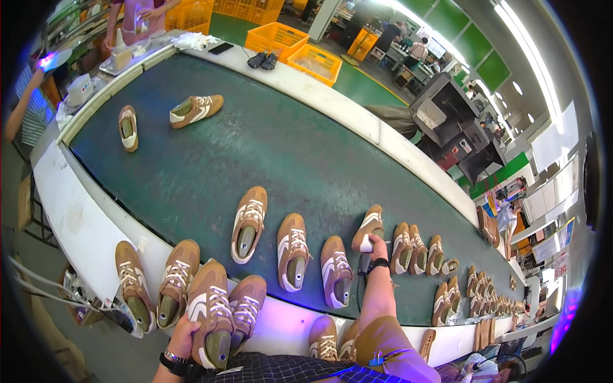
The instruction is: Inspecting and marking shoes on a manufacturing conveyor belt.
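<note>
My left hand (183, 337) grips a tan sneaker (209, 306) with white laces and a white side stripe at the near edge of the belt table. Against that shoe leans another tan sneaker (248, 303), partly hidden by it. Farther right, my right hand (377, 247) is closed round the heel of a tan sneaker (368, 225) over the green belt (268, 147). A last or filler shows inside several shoes. Left of my right hand stand three sneakers, the closest of them a tan one (336, 268). Two more, including a sneaker (179, 277), stand left of my left hand.
Rows of sneakers (418, 249) line the belt to the right. Two shoes, one a tan sneaker (196, 111), lie at the far left. Yellow crates (276, 39) stand beyond the white rim (345, 112). People work at the upper left.
</note>
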### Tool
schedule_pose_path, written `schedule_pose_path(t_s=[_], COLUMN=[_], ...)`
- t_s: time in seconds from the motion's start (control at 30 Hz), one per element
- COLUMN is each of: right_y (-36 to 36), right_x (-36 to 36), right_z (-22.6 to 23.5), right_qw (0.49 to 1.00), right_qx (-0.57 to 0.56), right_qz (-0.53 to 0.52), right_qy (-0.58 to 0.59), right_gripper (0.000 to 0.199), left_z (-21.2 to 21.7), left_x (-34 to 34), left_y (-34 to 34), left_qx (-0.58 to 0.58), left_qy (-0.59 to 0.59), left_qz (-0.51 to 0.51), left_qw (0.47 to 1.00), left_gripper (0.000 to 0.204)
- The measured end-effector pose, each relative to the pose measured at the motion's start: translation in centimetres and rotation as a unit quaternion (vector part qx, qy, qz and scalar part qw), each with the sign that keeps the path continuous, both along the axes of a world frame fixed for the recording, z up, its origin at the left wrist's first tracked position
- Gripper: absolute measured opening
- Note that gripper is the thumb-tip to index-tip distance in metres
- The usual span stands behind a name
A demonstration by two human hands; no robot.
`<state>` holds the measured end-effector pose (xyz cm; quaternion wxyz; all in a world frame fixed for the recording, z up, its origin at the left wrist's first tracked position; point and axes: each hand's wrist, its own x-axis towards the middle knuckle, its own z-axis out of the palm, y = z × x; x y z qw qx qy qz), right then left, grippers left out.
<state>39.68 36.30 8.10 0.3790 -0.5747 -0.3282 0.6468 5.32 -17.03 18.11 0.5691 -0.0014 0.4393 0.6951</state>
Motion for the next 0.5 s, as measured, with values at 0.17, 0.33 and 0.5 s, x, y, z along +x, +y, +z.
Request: schedule_pose_path(t_s=[0.17, 0.33, 0.5], right_y=[-10.0, -24.3, -34.3], right_x=[1.0, -1.2, 2.7], right_z=[6.0, 16.0, 12.6], right_qw=[0.964, 0.908, 0.933], right_qx=[0.014, -0.015, -0.044], right_qz=[0.002, 0.169, 0.155], right_qy=[0.265, 0.382, 0.323], right_gripper=[0.033, 0.085, 0.087], left_z=[0.2, -1.5, 3.8], left_x=[0.4, -0.1, 4.2], left_y=[-0.7, -0.1, 4.4], left_qx=[0.045, 0.083, 0.134], left_qy=[0.000, -0.100, -0.242], left_qz=[0.006, -0.025, -0.195], left_qw=[0.999, 0.991, 0.941], left_gripper=[0.054, 0.053, 0.065])
